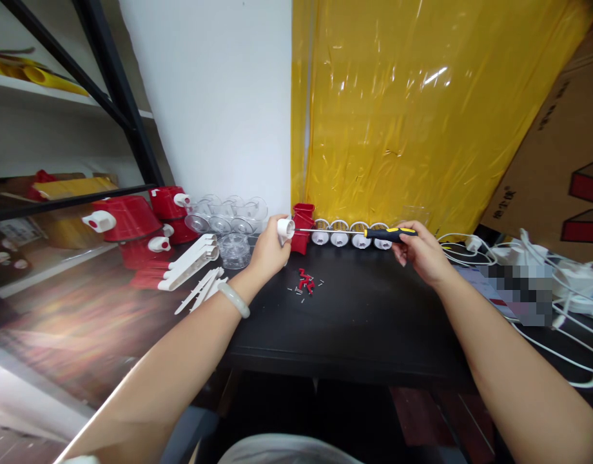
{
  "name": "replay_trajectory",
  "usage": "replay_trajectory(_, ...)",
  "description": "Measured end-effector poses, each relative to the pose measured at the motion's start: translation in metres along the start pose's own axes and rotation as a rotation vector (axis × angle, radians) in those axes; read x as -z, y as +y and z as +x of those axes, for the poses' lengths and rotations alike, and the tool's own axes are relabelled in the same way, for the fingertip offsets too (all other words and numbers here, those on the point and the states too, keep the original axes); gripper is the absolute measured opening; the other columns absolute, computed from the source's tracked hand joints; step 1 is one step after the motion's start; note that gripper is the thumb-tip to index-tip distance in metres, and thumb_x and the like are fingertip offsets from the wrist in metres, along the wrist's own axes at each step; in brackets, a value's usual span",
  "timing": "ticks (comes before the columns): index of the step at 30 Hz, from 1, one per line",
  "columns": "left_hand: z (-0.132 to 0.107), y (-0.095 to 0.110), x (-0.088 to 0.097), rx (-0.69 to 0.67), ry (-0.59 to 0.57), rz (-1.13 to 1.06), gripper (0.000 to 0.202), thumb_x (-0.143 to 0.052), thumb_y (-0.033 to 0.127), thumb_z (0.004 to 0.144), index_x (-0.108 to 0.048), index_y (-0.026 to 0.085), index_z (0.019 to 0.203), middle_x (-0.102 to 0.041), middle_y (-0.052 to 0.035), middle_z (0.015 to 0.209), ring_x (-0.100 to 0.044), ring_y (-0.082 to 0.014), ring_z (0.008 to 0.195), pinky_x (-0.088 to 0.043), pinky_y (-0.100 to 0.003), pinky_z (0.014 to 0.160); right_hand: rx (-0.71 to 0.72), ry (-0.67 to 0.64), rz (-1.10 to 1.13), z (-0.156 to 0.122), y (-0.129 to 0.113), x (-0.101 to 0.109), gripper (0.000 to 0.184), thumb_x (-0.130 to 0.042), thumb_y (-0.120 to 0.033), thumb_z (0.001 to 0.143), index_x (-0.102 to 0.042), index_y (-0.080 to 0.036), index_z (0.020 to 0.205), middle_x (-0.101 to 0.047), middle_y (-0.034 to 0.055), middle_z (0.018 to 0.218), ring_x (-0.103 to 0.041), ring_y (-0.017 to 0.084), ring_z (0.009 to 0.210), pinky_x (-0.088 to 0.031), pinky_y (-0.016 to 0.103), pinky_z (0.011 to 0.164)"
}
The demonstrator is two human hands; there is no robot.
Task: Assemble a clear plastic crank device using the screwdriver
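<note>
Centre of frame: left hand (271, 250) pinches white fitting (283, 227); right hand (426, 256) grips screwdriver (387, 233), tip at fitting's open end. Looks part-done: loose screws (321, 283), red pieces (303, 282) lie unfitted on worktop (364, 328) below.

Even, moderate light falls on the white panel (214, 96); a hard streak of glare and scattered glints mark the yellow sheet (398, 116). Beneath the table (364, 328) is near-black. The hands (270, 251) look fairly sharp; the lower left is washed-out and smeared. Wide-angle distortion tilts the cardboard box (543, 148). Pixelation covers one patch at right.
</note>
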State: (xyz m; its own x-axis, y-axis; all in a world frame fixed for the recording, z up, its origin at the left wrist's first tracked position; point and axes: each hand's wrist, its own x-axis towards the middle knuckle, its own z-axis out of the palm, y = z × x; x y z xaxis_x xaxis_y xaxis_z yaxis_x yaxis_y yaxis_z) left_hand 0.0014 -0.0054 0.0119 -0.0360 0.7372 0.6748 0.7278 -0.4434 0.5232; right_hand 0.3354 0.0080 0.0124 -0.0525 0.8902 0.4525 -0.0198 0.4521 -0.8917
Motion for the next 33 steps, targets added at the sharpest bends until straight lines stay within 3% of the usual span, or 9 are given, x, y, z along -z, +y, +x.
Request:
replay_trajectory(9,-0.0002,0.0016,0.0002,0.018,0.003,0.002,0.052,-0.059,0.017,0.078,-0.047,0.022,0.128,-0.067,-0.0069,0.105,-0.064,-0.0256,0.095,-0.050,-0.038,0.084,0.030,0.018,-0.097,0.0003,0.0028,0.0004,0.026,-0.060,-0.042,0.082,-0.044,-0.025,0.092,-0.053,-0.0080,0.046,-0.045,0.011,0.036,-0.034,0.022,0.039)
replay_trajectory(23,0.0007,-0.0016,-0.0007,0.006,0.011,0.004,0.052,-0.058,0.017,0.078,-0.047,0.022,0.129,-0.067,-0.0064,0.102,-0.065,-0.0253,0.093,-0.050,-0.038,0.083,0.099,0.020,-0.192,-0.0010,0.0020,0.0002,0.040,-0.061,-0.060,0.083,-0.047,-0.023,0.085,-0.052,-0.0076,0.046,-0.045,0.010,0.036,-0.034,0.022,0.040)
replay_trajectory(33,0.0004,-0.0019,-0.0003,-0.001,0.004,0.012,0.052,-0.058,0.017,0.078,-0.046,0.022,0.129,-0.067,-0.0067,0.104,-0.065,-0.0252,0.093,-0.050,-0.037,0.082,0.104,0.045,-0.277,-0.0009,0.0018,0.0014,0.044,-0.055,-0.065,0.085,-0.048,-0.022,0.075,-0.050,-0.0062,0.046,-0.045,0.009,0.037,-0.035,0.022,0.041)
